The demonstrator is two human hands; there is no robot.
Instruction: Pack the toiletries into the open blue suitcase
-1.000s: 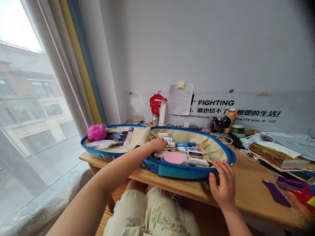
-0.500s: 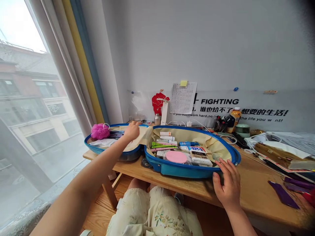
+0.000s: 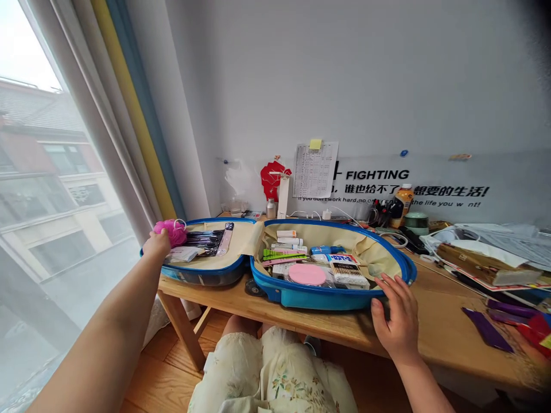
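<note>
An open blue suitcase (image 3: pixel 327 301) lies spread on the wooden desk, both halves lined in cream. My left hand (image 3: pixel 156 245) is at the far left end of the left half, against a pink bath puff (image 3: pixel 173 233); its fingertips are hidden. Beside the puff lie a clear pack of dark slim sticks (image 3: pixel 206 241) and a white packet (image 3: pixel 184 253). My right hand (image 3: pixel 396 312) rests on the right half's front rim, fingers spread. That half holds a pink oval pad (image 3: pixel 307 275), a pack of cotton swabs (image 3: pixel 349 274), a blue tube (image 3: pixel 327 250) and a green packet (image 3: pixel 282 253).
Along the wall stand a small metal bottle (image 3: pixel 271 209), an orange-labelled bottle (image 3: pixel 401 205) and a green jar (image 3: pixel 416 221). A brown pouch (image 3: pixel 477 263), cables and papers crowd the right side, with purple cloth (image 3: pixel 486 328) near the front. A window and curtains are at left.
My left hand has moved left from the middle of the left half to its outer end by the puff, uncovering the pack of sticks. My right hand stays on the rim.
</note>
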